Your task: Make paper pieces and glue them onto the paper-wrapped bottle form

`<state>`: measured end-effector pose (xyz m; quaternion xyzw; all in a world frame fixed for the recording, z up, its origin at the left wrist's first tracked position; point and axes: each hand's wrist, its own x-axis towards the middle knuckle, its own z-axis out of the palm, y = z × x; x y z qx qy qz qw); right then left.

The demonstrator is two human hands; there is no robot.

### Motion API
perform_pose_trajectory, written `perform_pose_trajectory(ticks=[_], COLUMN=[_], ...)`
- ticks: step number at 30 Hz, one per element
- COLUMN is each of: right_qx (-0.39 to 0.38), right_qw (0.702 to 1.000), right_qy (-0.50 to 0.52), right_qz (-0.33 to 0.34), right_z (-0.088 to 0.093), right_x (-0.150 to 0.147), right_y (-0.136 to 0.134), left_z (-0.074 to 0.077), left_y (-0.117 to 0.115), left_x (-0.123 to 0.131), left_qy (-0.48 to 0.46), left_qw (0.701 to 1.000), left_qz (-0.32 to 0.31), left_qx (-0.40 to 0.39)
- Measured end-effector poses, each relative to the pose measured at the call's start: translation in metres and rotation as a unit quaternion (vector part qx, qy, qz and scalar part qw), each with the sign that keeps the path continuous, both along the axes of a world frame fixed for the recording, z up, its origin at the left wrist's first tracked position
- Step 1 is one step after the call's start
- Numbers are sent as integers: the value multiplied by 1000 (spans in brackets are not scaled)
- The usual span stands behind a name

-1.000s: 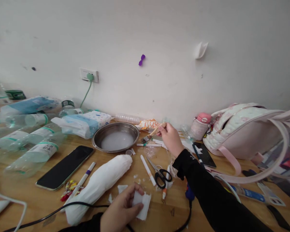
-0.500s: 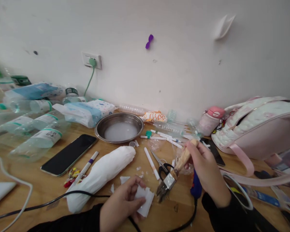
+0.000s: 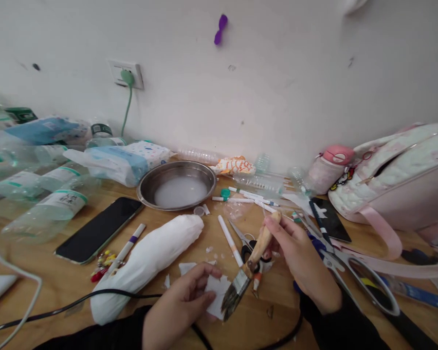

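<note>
My right hand (image 3: 295, 257) is closed round the wooden handle of a paintbrush (image 3: 257, 260), its bristles pointing down and left. Those dark bristles overlap the edge of a piece of white paper (image 3: 217, 294) that my left hand (image 3: 184, 306) pinches between thumb and fingers. Whether the bristles touch the paper I cannot tell. Left of my left hand lies a long white paper-covered form (image 3: 153, 260). Behind it stands a metal bowl (image 3: 142, 187) holding cloudy whitish liquid. Torn paper scraps (image 3: 188, 268) lie by my left fingers.
A phone (image 3: 100, 231), plastic bottles (image 3: 60, 209) and a tissue pack (image 3: 131, 158) occupy the left. Black-handled scissors (image 3: 246, 248) and markers (image 3: 229, 240) lie mid-table. Large scissors (image 3: 372, 282), a pink bag (image 3: 397, 194) and a tumbler (image 3: 330, 167) are right. A black cable (image 3: 131, 292) crosses in front.
The paintbrush has moved left and slightly down, bringing its bristles over the paper's edge. The left hand still pinches the paper. The camera view has shifted, and large scissors now show at right.
</note>
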<state>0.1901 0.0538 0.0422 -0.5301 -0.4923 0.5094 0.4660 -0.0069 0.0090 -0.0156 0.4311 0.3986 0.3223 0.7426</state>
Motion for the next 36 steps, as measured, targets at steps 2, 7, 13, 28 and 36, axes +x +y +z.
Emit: perform_pose_trajectory(ticks=[2, 7, 13, 28, 36], right_qx=[-6, -5, 7, 40, 86], right_qw=[1000, 999, 999, 996, 993], right_qy=[-4, -28, -51, -79, -52], right_qz=[10, 16, 8, -19, -58], right_z=[-3, -6, -7, -5, 11], right_x=[-4, -9, -6, 1, 7], right_y=[0, 0, 1, 2, -1], left_z=[1, 2, 1, 6, 8], left_y=[0, -1, 0, -1, -1], left_x=[-1, -2, -2, -2, -1], left_qy=[-2, -6, -10, -6, -9], left_qw=[1000, 1000, 1000, 1000, 1000], left_qz=[-1, 2, 1, -1, 4], left_qx=[2, 2, 10, -3, -4])
